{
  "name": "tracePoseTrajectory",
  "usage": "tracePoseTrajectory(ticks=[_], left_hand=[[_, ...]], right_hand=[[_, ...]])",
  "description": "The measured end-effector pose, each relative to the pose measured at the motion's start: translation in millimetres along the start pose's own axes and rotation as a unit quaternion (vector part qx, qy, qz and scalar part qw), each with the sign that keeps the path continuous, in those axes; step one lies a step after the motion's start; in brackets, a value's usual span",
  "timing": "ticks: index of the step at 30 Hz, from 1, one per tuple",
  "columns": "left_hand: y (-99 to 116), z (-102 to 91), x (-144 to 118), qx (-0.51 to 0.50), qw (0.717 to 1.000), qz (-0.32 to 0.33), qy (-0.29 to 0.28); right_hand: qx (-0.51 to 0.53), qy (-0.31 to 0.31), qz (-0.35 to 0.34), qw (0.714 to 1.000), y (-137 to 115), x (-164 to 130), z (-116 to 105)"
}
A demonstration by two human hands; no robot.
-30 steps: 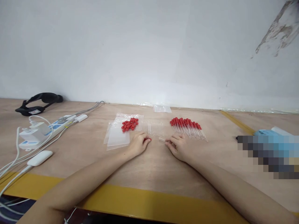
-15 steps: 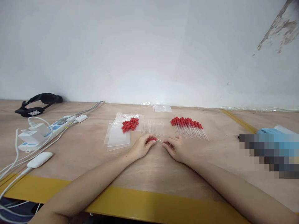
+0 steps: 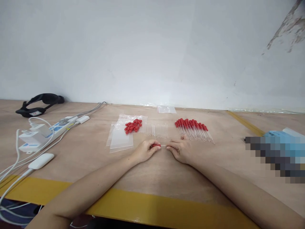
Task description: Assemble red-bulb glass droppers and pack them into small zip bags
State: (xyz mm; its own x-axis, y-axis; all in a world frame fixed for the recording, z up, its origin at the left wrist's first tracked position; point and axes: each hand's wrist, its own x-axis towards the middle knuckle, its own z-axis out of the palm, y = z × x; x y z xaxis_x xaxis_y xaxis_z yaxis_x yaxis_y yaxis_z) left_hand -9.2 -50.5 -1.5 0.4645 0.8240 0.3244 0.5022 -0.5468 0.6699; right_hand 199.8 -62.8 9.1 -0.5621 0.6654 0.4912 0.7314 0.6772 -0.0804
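Tubes [image 3: 158,130], clear and slim, lie side by side on the table [image 3: 147,181]; their row serves as the landmark for all positions below.

Left hand [image 3: 145,150]: located on the near side of the row. Its grip is together, thumb and fingers clamped on a red dropper bulb [image 3: 156,145], which is partly covered by them.

Right hand [image 3: 180,151]: located on the near side of the row, toward its right end. Its grip is together at the fingertips, pinching a single clear stem [image 3: 163,146]; the length within the fingers is hidden.

Governing relation: the dropper bulb lies directly left of the right grip, with the stem bridging the short gap between the hands. The left hand is nearer to the middle of the row, the right hand to its right end.

Orientation: the stem's long axis runs left to right, crosswise to the row's tubes, which point away from the person. Its exposed end points left at the bulb. The bulb's long axis appears to follow the same line, mouth to the right. The two seem to touch; whether the stem is seated inside cannot be told.

Surroundings: left of the row, loose red bulbs [image 3: 136,128] rest on clear bags [image 3: 120,140]. Right of the row, assembled droppers [image 3: 192,125] lie fanned, bulb ends on the far side.
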Motion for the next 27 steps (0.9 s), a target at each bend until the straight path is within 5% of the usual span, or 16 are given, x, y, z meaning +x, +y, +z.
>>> tracePoseTrajectory(ticks=[11, 21, 27], left_hand=[[5.6, -1.5, -5.1, 0.104, 0.986, 0.129, 0.007], [1.2, -4.5, 2.7, 0.117, 0.981, 0.152, -0.01], [-4.3, -16.6, 2.7, 0.114, 0.986, 0.101, 0.068]], right_hand=[[0.003, -0.013, -0.023, 1.0, -4.5, 0.6, 6.4], [0.068, -0.058, 0.009, 0.996, -7.1, 8.8, 14.6], [0.139, -0.02, 0.088, 0.986, 5.3, 13.1, -3.7]])
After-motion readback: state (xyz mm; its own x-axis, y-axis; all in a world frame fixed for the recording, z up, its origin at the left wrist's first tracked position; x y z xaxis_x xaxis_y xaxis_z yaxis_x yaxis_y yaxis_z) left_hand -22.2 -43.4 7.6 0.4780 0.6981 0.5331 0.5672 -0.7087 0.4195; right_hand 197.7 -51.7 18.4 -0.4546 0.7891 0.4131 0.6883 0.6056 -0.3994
